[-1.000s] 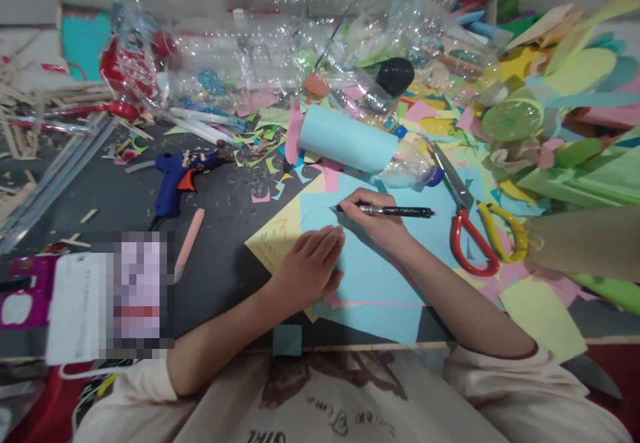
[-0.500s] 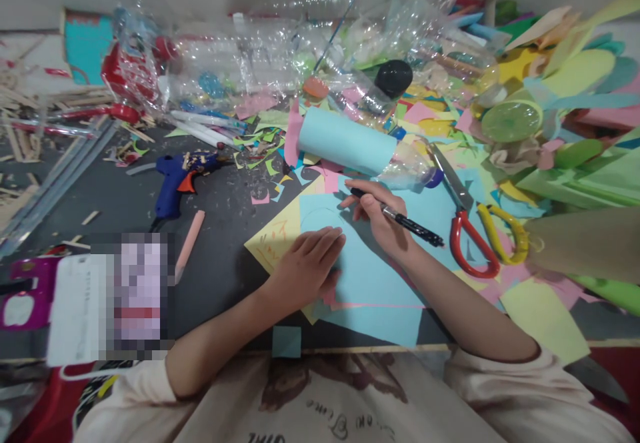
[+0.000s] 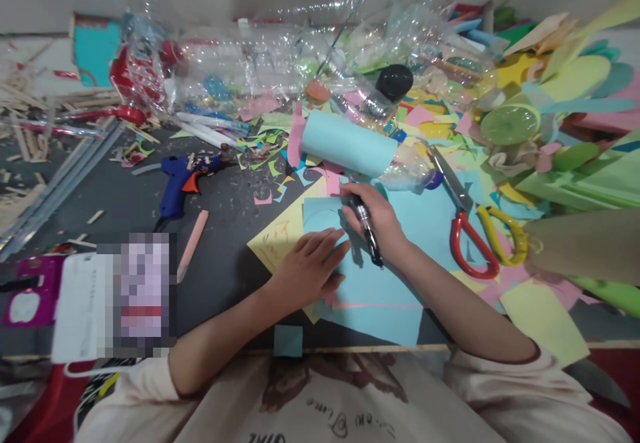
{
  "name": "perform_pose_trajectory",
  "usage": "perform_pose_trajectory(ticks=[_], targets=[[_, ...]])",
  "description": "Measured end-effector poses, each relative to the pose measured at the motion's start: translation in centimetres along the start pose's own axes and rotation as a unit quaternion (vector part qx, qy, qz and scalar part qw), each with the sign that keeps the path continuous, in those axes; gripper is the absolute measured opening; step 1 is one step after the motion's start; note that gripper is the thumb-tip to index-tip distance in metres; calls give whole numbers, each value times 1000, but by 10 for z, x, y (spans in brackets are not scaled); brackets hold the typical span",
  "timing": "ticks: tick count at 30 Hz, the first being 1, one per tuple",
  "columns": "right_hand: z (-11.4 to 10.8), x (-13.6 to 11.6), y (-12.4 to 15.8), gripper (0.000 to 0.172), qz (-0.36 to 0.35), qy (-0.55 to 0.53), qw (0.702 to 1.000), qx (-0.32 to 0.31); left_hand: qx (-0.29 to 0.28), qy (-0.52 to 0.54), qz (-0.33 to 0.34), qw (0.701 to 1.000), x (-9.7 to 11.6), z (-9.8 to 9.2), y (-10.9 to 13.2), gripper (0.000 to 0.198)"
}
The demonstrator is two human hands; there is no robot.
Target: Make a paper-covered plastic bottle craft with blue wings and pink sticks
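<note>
Take the blue sheet (image 3: 365,286) in front of you as the clock's centre; 12 points away from you. Your left hand (image 3: 313,266) lies palm down over its 9 o'clock side, fingers a little apart, pressing paper. Your right hand (image 3: 383,219), at 1 o'clock, has its fingers clamped on a black pen (image 3: 369,233), which slants from 11 to 5. Whether the pen touches the sheet, you cannot tell. A faint curved line (image 3: 320,211) shows at 10 o'clock on the sheet, and a yellow sheet (image 3: 275,233) juts out beneath at 9.

A bottle wrapped in light blue paper (image 3: 347,139) lies on its side at 12, just beyond your right hand, blocking the way forward. Scissors (image 3: 474,249) with a red loop lie at 3, near your right forearm, a yellow loop (image 3: 517,243) beside them. A blue glue gun (image 3: 174,189) rests at 10, a salmon stick (image 3: 193,244) at 9. Small paper scraps (image 3: 260,143) litter the table (image 3: 225,296) between 10 and 11. Clear plastic bottles (image 3: 220,56) crowd 11, and coloured paper (image 3: 575,76) heaps up at 2. A small blue square (image 3: 289,341) sits at 7, by the near edge.
</note>
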State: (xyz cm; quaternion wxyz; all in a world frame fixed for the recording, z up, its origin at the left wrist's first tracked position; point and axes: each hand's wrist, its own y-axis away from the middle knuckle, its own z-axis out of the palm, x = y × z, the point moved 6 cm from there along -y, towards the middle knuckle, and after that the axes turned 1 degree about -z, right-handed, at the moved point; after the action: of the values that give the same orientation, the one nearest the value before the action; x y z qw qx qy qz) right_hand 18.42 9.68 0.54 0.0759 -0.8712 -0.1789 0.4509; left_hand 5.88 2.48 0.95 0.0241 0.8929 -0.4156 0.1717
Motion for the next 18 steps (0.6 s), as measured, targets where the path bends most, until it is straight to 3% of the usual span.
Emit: perform_pose_trajectory(ticks=[2, 4, 6, 7, 9, 10, 12, 15, 16, 18], targets=[[-3, -1, 1, 20, 15, -12, 1000, 21, 14, 33, 4, 999, 1, -3, 0, 36], [-9, -5, 2, 21, 12, -27, 998, 55, 66, 95, -14, 993, -4, -10, 2, 38], [-18, -11, 3, 21, 8, -52, 994, 94, 148, 192, -83, 967, -21, -19, 6, 44], [-22, -13, 3, 21, 13, -68, 992, 109, 187, 254, -131, 940, -32, -23, 9, 47], [-29, -18, 4, 20, 35, -107, 985, 131, 228, 400, -225, 859, -52, -23, 13, 60], [-32, -20, 5, 20, 47, -127, 981, 136, 213, 480, -263, 810, -59, -19, 12, 68], [-35, -25, 6, 20, 65, -152, 976, 138, 127, 627, -323, 697, -60, -7, 9, 70], [-37, -32, 7, 19, 63, -128, 981, 134, -30, 757, -381, 531, -42, 10, 7, 44], [-39, -35, 6, 19, 55, -107, 984, 132, -54, 777, -390, 492, -37, 11, 7, 37], [-45, -40, 4, 19, 31, -51, 992, 113, -54, 803, -395, 444, -34, 11, 6, 30]])
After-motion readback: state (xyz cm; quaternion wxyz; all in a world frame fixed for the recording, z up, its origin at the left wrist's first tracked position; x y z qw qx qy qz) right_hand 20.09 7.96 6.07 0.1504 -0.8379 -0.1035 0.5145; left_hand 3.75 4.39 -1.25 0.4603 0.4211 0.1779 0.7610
